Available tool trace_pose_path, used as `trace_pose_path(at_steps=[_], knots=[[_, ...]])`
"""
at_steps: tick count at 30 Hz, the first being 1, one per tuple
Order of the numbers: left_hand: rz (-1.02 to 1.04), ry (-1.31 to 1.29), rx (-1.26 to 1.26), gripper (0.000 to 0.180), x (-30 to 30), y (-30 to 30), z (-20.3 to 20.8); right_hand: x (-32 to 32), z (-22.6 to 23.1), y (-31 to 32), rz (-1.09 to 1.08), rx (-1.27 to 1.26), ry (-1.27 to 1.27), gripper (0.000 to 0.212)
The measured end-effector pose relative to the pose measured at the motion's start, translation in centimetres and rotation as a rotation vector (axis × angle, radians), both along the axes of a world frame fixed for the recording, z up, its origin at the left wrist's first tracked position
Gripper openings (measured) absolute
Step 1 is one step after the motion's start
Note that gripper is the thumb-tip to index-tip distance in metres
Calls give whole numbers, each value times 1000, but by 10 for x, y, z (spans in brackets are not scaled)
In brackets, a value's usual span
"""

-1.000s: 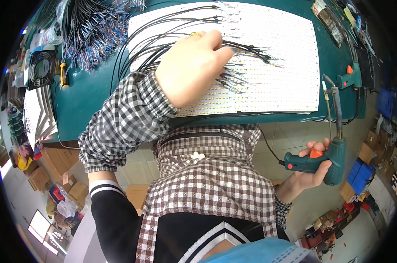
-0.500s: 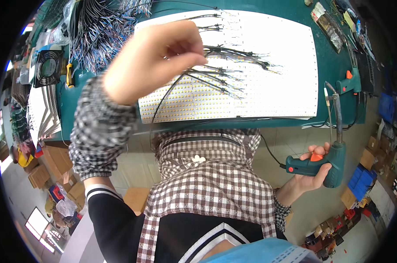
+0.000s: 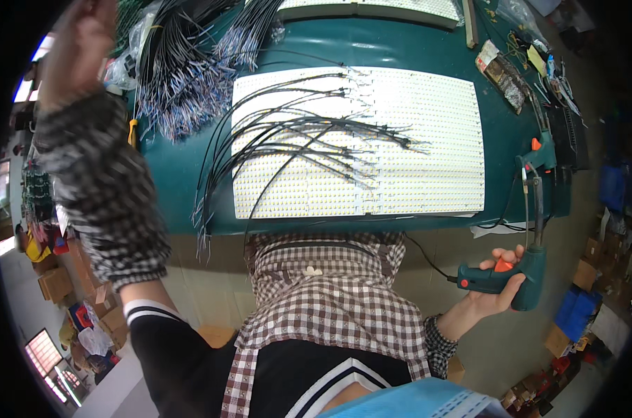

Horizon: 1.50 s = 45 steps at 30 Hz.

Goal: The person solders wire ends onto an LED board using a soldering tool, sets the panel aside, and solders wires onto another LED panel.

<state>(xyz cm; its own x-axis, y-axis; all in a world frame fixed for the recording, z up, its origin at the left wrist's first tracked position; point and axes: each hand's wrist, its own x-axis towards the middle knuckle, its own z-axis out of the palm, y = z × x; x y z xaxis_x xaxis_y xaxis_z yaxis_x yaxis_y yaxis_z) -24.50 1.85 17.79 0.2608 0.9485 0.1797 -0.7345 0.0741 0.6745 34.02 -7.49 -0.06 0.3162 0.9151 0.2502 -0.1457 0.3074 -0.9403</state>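
My right hand (image 3: 500, 279) grips a green soldering gun (image 3: 532, 279) with an orange trigger, its tip pointing up beyond the table's front edge. At the far left my left hand (image 3: 81, 49) is raised, smeared by motion and partly cut off by the rim, so its fingers do not read clearly. White LED panels (image 3: 431, 167) with rows of small yellow chips lie on the green table. Several black cables (image 3: 260, 139) with thin coloured wire ends lie across them, spilling past the left side and over the front edge. My left hand is apart from these cables.
Thick bundles of black cables (image 3: 180, 83) lie at the back left, near a yellow-handled tool (image 3: 132, 132). A second green soldering gun (image 3: 541, 155) rests at the right edge of the table. Behind it are a worn packet (image 3: 500, 75) and another panel (image 3: 371, 10) at the back.
My left hand has swung left and away from the panels, leaving the cables in full view. The view has shifted, showing more of the table's back. My right hand keeps the soldering gun.
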Motion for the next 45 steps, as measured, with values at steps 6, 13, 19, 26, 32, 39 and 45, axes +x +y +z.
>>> trace_pose_path(at_steps=[6,13,19,26,32,39,45], knots=[[615,226,-336,19,46,-65,-156,9,-4,2,55,7,40,53],[633,1802,-550,20,80,-94,-107,-2,-7,16,154,-19,47,53],[530,1630,399,34,174,59,-130,-18,-3,24,253,-14,33,54],[289,1571,168,27,204,136,-198,-22,2,0,265,-41,113,57],[150,1092,-12,22,194,64,-135,-17,-6,-3,227,-84,129,57],[234,1275,281,11,230,-62,-108,-27,4,1,397,-67,148,60],[208,1327,116,8,248,-81,-163,-34,6,-12,349,-136,125,65]])
